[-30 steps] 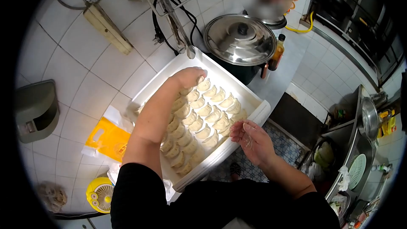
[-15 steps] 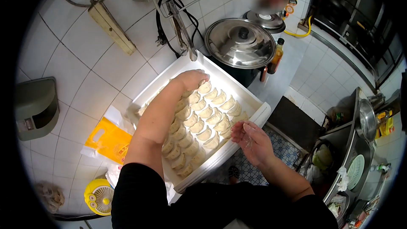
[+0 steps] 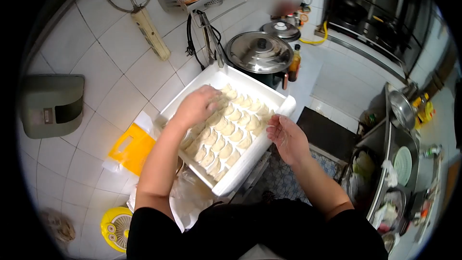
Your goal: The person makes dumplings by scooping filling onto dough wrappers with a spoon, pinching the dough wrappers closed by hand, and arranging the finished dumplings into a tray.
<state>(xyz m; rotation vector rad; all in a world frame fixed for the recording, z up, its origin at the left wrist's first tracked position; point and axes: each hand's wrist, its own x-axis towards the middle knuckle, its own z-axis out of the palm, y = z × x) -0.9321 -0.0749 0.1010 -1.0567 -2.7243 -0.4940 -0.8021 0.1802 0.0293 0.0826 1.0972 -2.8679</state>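
A white tray [image 3: 285, 107] holds rows of pale crescent dumplings [image 3: 225, 150], with white gaps between some of them. My left hand [image 3: 198, 107] hovers over the dumplings on the tray's left side, palm down. Its fingers are loosely bent and apart, and I see nothing in them; they hide some dumplings beneath. Beside the tray's right edge is my right hand [image 3: 290, 140], palm turned inward and dusted with flour. Its fingers curl slightly but stay open, holding nothing.
Behind the tray stands a pot with a steel lid [image 3: 260, 52], next to a sauce bottle [image 3: 294, 63]. A yellow plastic bag [image 3: 130, 150] lies to the left, near a yellow fan [image 3: 115, 228]. On the right is a sink counter with a green basket [image 3: 403, 165].
My left hand has drawn back from the tray's far corner toward its left side, uncovering dumplings there. My right hand stays near the right edge. The view has shifted.
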